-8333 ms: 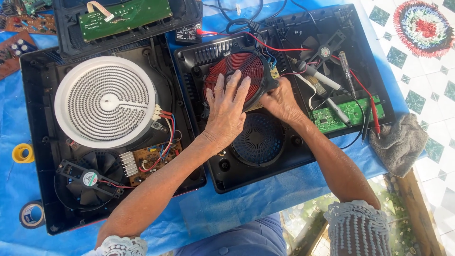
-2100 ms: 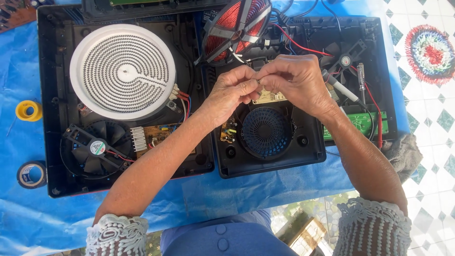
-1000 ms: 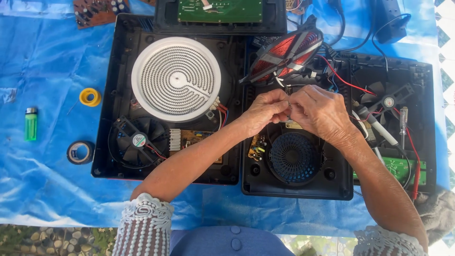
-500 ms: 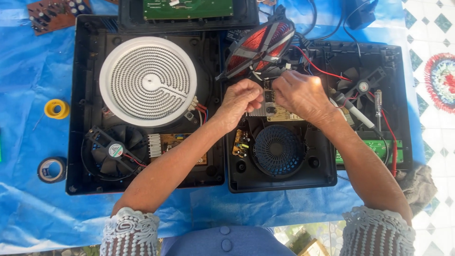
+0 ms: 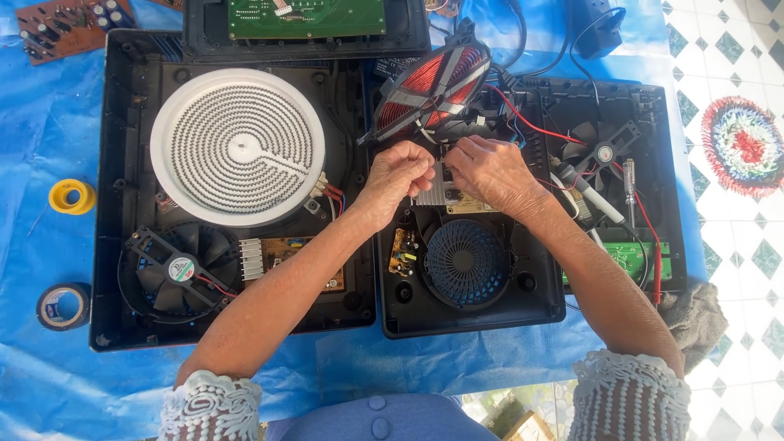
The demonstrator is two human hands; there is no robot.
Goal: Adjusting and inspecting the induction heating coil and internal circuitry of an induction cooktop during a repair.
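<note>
— Where are the hands?

— Both are inside the right-hand open cooker (image 5: 523, 302). The left hand (image 5: 398, 181) and right hand (image 5: 490, 170) meet over a ribbed metal heat sink (image 5: 438, 189), just below the tilted red copper coil (image 5: 433, 82).

— And the fingers?

— Curled in, tips pressed together as if pinching something small. I cannot tell what.

— Anything beside them?

— A blue fan grille (image 5: 467, 263) just below; a round white heating element (image 5: 238, 147) to the left.

A tilted red coil (image 5: 431, 82) overhangs the hands from behind; red wires (image 5: 535, 124) crowd the right. Open room lies over the blue fan grille (image 5: 467, 263), toward the tarp's (image 5: 49, 376) near edge.
</note>
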